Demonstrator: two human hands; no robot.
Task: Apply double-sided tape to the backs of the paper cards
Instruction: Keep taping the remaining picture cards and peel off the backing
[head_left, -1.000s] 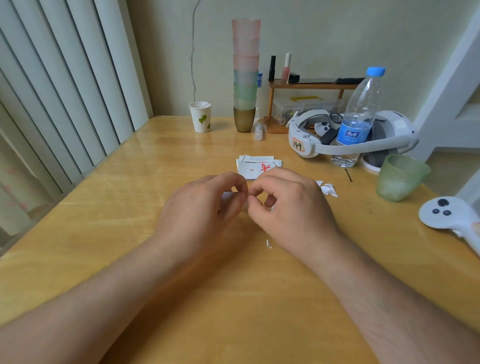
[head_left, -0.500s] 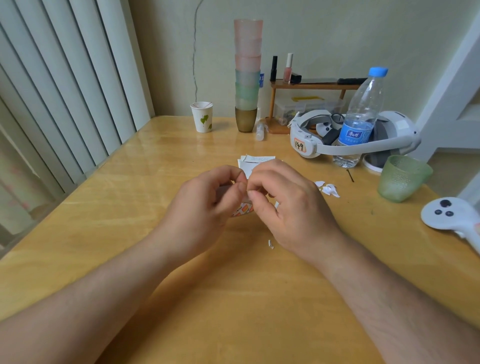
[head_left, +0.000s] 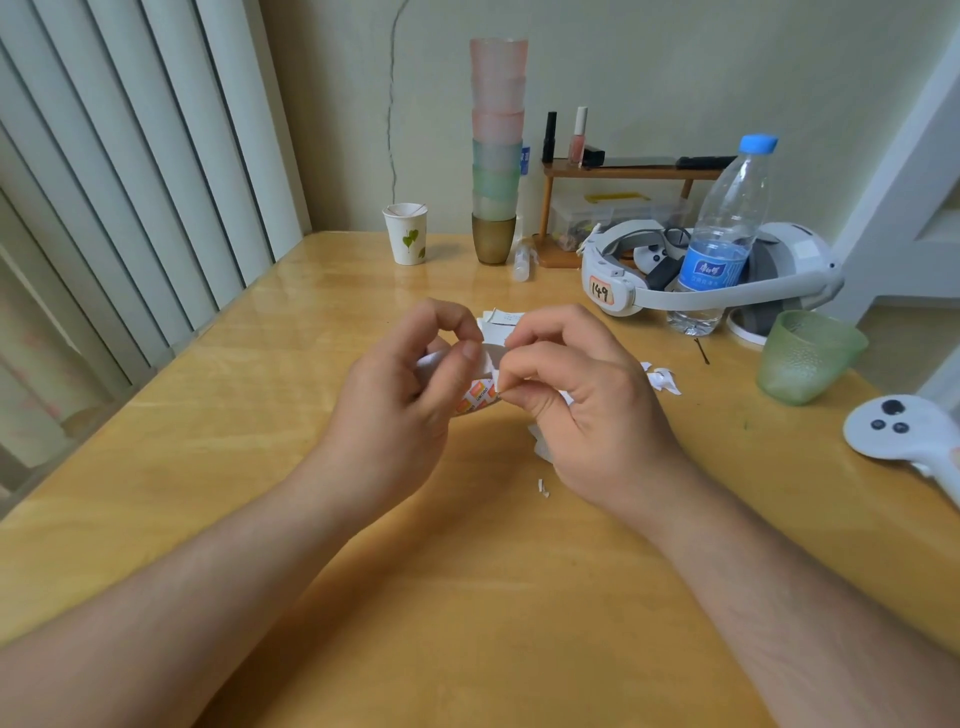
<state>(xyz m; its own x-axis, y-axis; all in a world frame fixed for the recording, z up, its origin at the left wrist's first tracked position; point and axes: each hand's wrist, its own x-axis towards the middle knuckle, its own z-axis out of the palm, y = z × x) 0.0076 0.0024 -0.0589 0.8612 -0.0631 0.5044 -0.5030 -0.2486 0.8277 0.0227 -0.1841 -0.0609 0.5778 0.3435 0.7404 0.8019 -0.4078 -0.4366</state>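
Two hands over the table centre, close together. Left hand grips a tape roll, its fingers curled round it; the roll shows an orange-and-white patterned inner wrap with small print too blurred to read. Right hand pinches a white strip at the roll's edge between thumb and forefinger, other fingers curled. Paper cards: a small white pile flat on the table just behind the hands, partly hidden; count cannot be told.

Counts: one stack of tumblers, about six in pink and green tints over one brown at the base. One paper cup with a green leaf print. One green glass. One water bottle, blue cap, blue label, characters not legible. One white headset, sticker handwritten "149". One white controller at the right edge. White paper scraps right of the hands, one small bit nearer.

Surface: glossy yellow wooden table. Small wooden shelf at the back with small bottles on it. Pale green wall with a crack; vertical blinds on the left.
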